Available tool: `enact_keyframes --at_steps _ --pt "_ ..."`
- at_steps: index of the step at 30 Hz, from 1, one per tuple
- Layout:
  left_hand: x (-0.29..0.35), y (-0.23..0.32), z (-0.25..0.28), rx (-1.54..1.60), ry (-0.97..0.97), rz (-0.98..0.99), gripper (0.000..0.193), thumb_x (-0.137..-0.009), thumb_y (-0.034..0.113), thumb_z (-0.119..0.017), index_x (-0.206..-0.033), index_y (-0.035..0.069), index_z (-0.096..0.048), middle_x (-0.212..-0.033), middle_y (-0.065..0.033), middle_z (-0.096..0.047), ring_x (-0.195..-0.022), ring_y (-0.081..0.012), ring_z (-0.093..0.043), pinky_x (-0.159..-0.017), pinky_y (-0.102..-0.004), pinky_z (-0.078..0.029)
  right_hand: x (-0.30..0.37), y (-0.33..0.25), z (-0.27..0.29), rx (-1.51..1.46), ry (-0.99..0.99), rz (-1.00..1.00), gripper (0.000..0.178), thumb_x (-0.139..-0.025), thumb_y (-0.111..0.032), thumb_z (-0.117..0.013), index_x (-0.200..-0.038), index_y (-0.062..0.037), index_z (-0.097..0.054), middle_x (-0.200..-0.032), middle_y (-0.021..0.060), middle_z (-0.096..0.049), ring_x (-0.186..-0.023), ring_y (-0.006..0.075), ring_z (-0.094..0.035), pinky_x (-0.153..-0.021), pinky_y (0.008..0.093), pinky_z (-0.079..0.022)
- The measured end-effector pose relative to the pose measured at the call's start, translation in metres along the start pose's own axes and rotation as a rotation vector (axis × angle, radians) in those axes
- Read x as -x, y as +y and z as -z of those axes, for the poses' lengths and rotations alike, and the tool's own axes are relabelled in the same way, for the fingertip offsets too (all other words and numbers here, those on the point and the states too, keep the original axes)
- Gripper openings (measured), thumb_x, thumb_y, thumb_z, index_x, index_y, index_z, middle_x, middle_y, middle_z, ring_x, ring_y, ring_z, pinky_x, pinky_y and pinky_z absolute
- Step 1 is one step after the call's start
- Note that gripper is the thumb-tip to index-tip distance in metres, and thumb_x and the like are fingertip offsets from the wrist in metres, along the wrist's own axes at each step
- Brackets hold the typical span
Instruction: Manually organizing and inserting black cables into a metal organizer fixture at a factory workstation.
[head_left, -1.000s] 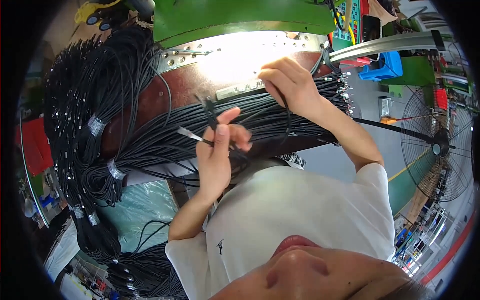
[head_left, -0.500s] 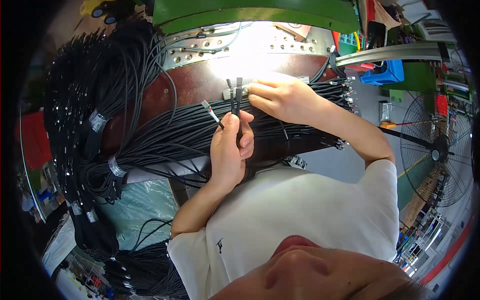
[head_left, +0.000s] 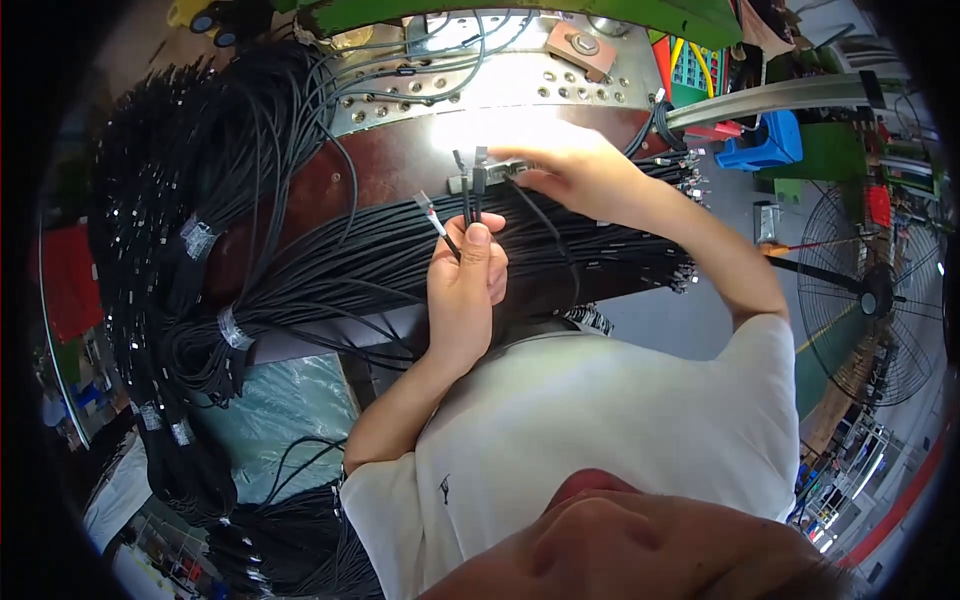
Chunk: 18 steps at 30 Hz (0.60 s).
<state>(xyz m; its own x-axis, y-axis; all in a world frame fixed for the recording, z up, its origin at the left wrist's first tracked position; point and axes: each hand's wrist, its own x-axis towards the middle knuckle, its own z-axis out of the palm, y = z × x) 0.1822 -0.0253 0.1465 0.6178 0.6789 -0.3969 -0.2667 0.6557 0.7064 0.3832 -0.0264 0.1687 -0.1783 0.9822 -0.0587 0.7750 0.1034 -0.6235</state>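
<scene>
My left hand is closed round several black cables, with their ends standing up above the thumb. One end has a white sleeve and a flat metal plug; a black connector tops another. My right hand reaches over a small grey metal block on the bench edge, its thumb and fingers closing at the block. From beside that thumb a black cable hangs down toward me. Glare washes out the right fingertips, and the hand partly hides what it pinches.
A thick bundle of black cables lies across the bench in front of me, with a larger heap at the left. Behind are a perforated metal plate and a green beam. A caged fan stands at the right.
My right hand has shifted slightly, its fingers now spread over the metal block, and a black cable shows hanging beneath it. My left hand has moved a little, with the cable ends still in it.
</scene>
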Motion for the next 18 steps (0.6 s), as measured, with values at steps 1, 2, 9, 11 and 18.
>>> enact_keyframes --at_steps 1,2,9,11,18 --pt "0.0 -0.003 -0.002 -0.031 -0.015 -0.021 0.025 -0.098 0.029 -0.044 -0.104 0.005 -0.046 -0.061 0.0051 -0.037 -0.049 -0.0018 -0.03 -0.043 -0.0176 -0.023 0.002 -0.001 0.003 -0.295 0.163 -0.037 0.028 -0.084 -0.013 -0.063 -0.111 -0.0054 -0.061 -0.098 0.0054 -0.064 -0.086 0.0152 -0.06 -0.081 0.0268 -0.046" --pt "-0.004 -0.002 -0.006 -0.053 -0.032 -0.035 0.025 -0.097 0.03 -0.045 -0.104 0.005 -0.046 -0.061 0.0051 -0.037 -0.05 -0.0018 -0.031 -0.043 -0.0175 -0.024 -0.001 -0.006 0.003 -0.541 0.117 -0.18 0.023 -0.085 -0.014 -0.063 -0.106 -0.0032 -0.062 -0.094 0.0036 -0.064 -0.085 0.0115 -0.059 -0.08 0.026 -0.046" --pt "-0.008 -0.004 -0.011 -0.091 -0.053 -0.14 0.033 -0.094 0.036 -0.05 -0.108 0.008 -0.039 -0.066 0.0038 -0.04 -0.052 -0.0019 -0.034 -0.043 -0.0166 -0.026 0.014 -0.041 -0.01 -0.697 0.221 -0.32 0.017 -0.086 -0.016 -0.064 -0.081 -0.0001 -0.061 -0.076 -0.0021 -0.057 -0.07 0.0025 -0.047 -0.062 0.0197 -0.04" --pt "-0.01 -0.005 -0.008 -0.078 -0.09 -0.179 0.031 -0.094 0.035 -0.05 -0.106 0.008 -0.039 -0.066 0.004 -0.04 -0.052 -0.002 -0.034 -0.043 -0.0163 -0.026 0.017 -0.029 -0.023 -0.537 0.25 -0.15 0.018 -0.085 -0.019 -0.065 -0.084 -0.001 -0.065 -0.063 -0.0038 -0.057 -0.058 0.0007 -0.043 -0.049 0.0204 -0.036" --pt "-0.01 -0.004 -0.011 -0.142 -0.093 -0.151 0.031 -0.094 0.034 -0.05 -0.105 0.008 -0.037 -0.066 0.0038 -0.041 -0.051 -0.0012 -0.035 -0.042 -0.016 -0.028 0.012 -0.027 -0.018 -1.176 0.104 -0.291 0.024 -0.09 -0.02 -0.06 -0.1 0.0025 -0.061 -0.093 0.0033 -0.064 -0.09 0.0079 -0.057 -0.083 0.0229 -0.045"
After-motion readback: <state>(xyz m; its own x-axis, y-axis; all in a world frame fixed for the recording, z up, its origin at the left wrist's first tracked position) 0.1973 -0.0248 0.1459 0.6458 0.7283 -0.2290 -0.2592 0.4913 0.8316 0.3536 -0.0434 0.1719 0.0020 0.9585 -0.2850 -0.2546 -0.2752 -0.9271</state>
